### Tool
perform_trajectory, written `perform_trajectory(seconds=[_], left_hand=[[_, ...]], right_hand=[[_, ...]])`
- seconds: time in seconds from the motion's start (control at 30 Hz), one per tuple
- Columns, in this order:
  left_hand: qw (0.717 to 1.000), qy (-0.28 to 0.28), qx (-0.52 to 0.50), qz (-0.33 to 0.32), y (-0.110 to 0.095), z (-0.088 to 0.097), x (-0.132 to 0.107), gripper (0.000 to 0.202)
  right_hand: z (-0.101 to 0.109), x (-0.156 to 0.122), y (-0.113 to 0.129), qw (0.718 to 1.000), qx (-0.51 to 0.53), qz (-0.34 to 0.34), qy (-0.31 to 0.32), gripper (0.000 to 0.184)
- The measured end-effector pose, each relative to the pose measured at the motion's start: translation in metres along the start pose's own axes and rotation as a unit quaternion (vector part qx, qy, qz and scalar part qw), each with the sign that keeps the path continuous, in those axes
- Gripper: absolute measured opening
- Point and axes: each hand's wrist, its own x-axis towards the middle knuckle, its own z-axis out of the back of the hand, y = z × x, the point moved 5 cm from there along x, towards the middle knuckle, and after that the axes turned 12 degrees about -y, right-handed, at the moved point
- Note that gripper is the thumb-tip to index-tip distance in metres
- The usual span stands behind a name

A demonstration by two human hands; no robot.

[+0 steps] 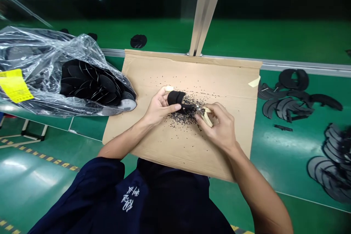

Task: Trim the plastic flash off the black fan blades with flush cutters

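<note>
"While the left hand [157,110] holds the curved black piece [175,98], where does that piece lie from the right hand [222,126]?"

"To its left, above the cardboard sheet [145,69] on the worktop [285,153]. A narrow strip of it runs sideways, roughly toward the tip of the pliers [207,119]."

"Which hand is nearer to it?"

"The left, since it has hold of it; the right stands a little off, with the pliers between."

"And the fingers, how far apart?"

"On the left, thumb and fingers pinch the piece, parted only by its thickness. On the right, they curl around the cream handles, spread as far as those keep them."

"Do the pliers touch the strip?"

"They are at its end, touching or just beside; I can't tell whether they bite. Black crumbs [179,119] lie scattered underneath."
</note>
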Motion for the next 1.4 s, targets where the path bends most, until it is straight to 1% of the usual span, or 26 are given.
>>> perform_trajectory(seconds=[0.1,0.2,0.33,0.47,0.63,0.8,0.97,1.1,1.23,1.33,1.4], left_hand=[[1.000,-0.003,-0.010,-0.008,0.001,-0.001,-0.001,0.058],[0.999,-0.016,-0.018,-0.029,0.001,-0.002,-0.004,0.049],[0.998,-0.035,-0.033,-0.049,0.002,-0.001,-0.006,0.047],[0.996,-0.040,-0.047,-0.064,0.001,-0.001,-0.006,0.044],[0.995,-0.051,-0.031,-0.084,0.002,-0.001,-0.008,0.045],[0.991,-0.063,-0.038,-0.114,0.000,-0.002,-0.011,0.044],[0.988,-0.080,0.000,-0.129,-0.001,-0.002,-0.012,0.047],[0.983,-0.089,0.013,-0.161,-0.004,-0.003,-0.015,0.045],[0.978,-0.094,0.018,-0.183,-0.007,-0.004,-0.018,0.043],[0.981,-0.107,0.024,-0.162,-0.005,-0.003,-0.017,0.045],[0.983,-0.121,0.018,-0.135,-0.001,-0.002,-0.014,0.048]], right_hand=[[-0.003,-0.002,0.001,1.000,0.002,0.012,0.017,0.018],[-0.003,-0.003,0.001,1.000,0.003,0.009,0.014,0.019],[-0.002,-0.002,0.004,1.000,0.011,0.016,0.009,0.019],[-0.002,-0.003,0.005,0.999,0.011,0.030,0.010,0.017],[0.000,-0.005,0.005,0.999,0.008,0.035,0.007,0.017],[0.000,-0.004,0.006,0.999,0.020,0.030,0.016,0.015],[0.001,-0.004,0.007,0.999,0.023,0.030,0.020,0.016],[0.003,-0.004,0.005,0.999,0.015,0.013,0.028,0.019],[0.001,-0.004,0.004,0.997,0.043,-0.040,0.045,0.028],[-0.003,-0.004,0.003,0.990,0.089,-0.078,0.072,0.034],[-0.004,-0.003,0.000,0.991,0.073,-0.069,0.090,0.033]])
